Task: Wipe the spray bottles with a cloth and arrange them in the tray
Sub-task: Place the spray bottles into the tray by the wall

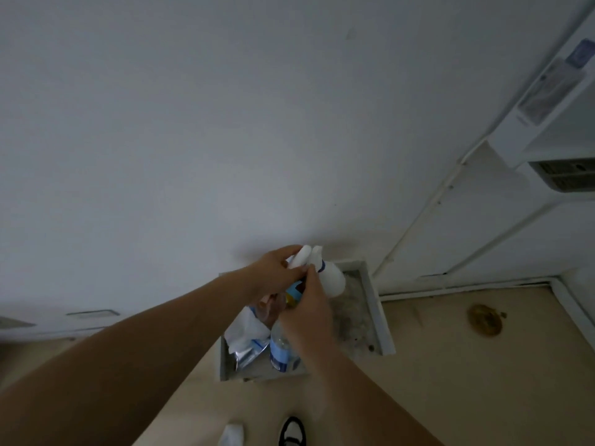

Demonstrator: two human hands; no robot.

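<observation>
A grey tray [375, 297] sits on the floor against the white wall. At its far end stands a white spray bottle [333, 280] with a blue collar. My left hand [273, 273] grips the white trigger head of a second spray bottle [294, 291] with a blue and yellow label. My right hand [309, 304] reaches over the tray, its fingers pinching at the bottles' necks. A clear bottle with a blue label [281, 347] lies in the tray under my right wrist, next to a white pouch [246, 333]. No cloth is clearly visible in my hands.
A white object [232, 434], perhaps a cloth, lies on the beige floor at the bottom edge beside my black and white shoe [292, 431]. A brown floor drain [484, 320] lies to the right. Pipes run up the wall at right.
</observation>
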